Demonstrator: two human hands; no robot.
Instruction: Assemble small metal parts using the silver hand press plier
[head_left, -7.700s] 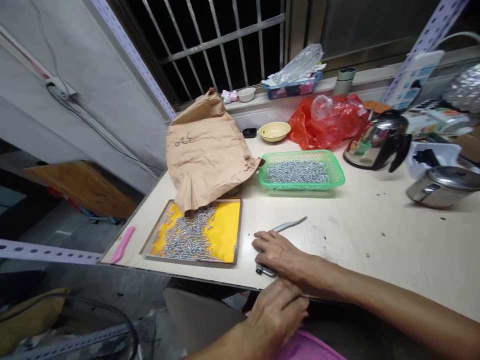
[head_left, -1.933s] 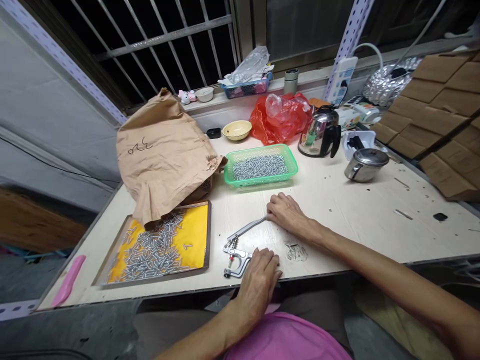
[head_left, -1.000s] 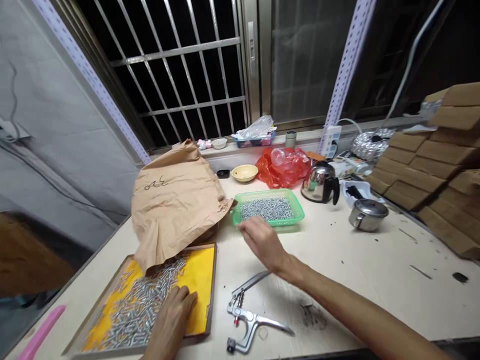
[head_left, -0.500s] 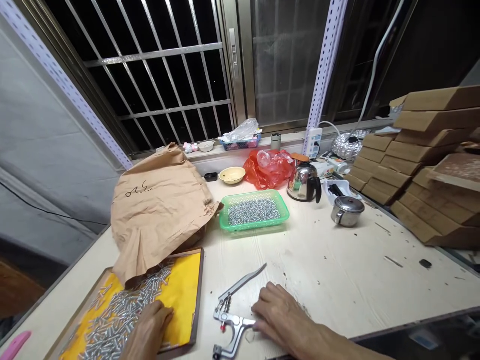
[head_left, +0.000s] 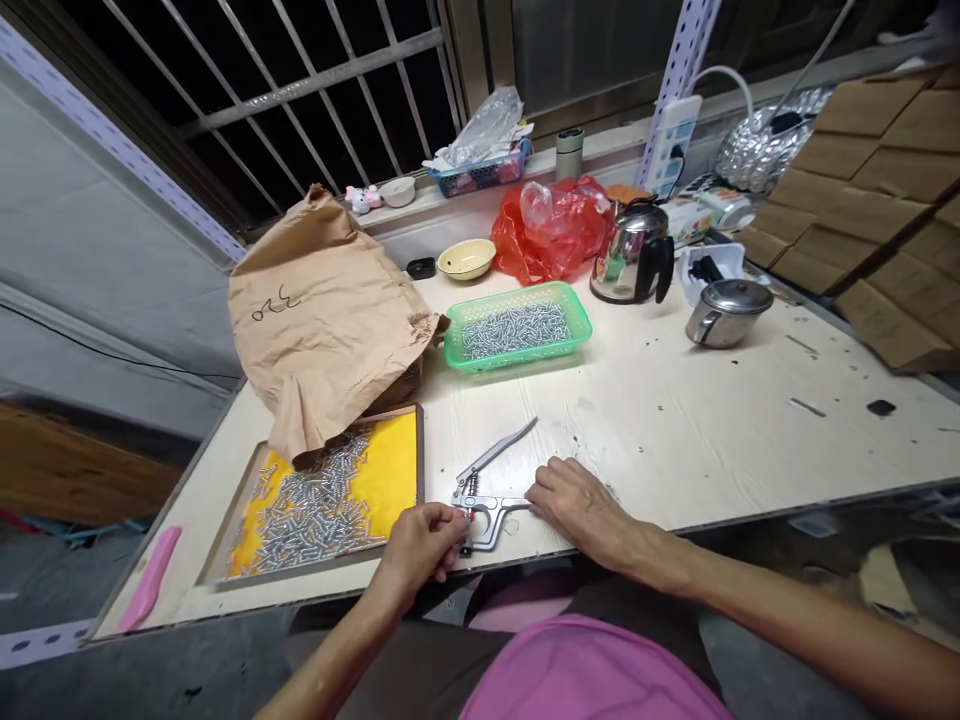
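Note:
A silver pair of snap-fastener pliers (head_left: 496,505) lies on the table, its upper lever raised and a red piece at the jaw. My right hand (head_left: 581,505) is curled over the handle end on the right. At the jaw, my left hand (head_left: 424,540) is pinched beside the red piece; whatever sits between its fingertips is too small to make out. Left of that hand is a shallow tray (head_left: 394,462) with a yellow bottom, holding many small silver metal pins (head_left: 311,525). A brown paper bag (head_left: 322,330) rests over the tray's far side.
A green basket (head_left: 517,362) of small metal pieces stands behind the pliers. Beyond are a yellow bowl (head_left: 466,260), a red plastic bag (head_left: 551,235), a kettle (head_left: 626,255) and a lidded steel cup (head_left: 727,315). Cardboard boxes (head_left: 862,190) are stacked right; a pink-handled object (head_left: 150,580) lies left.
My left hand has moved right, from the pins in the tray to the pliers' jaw. My right hand stays on the handle. The view has tilted down.

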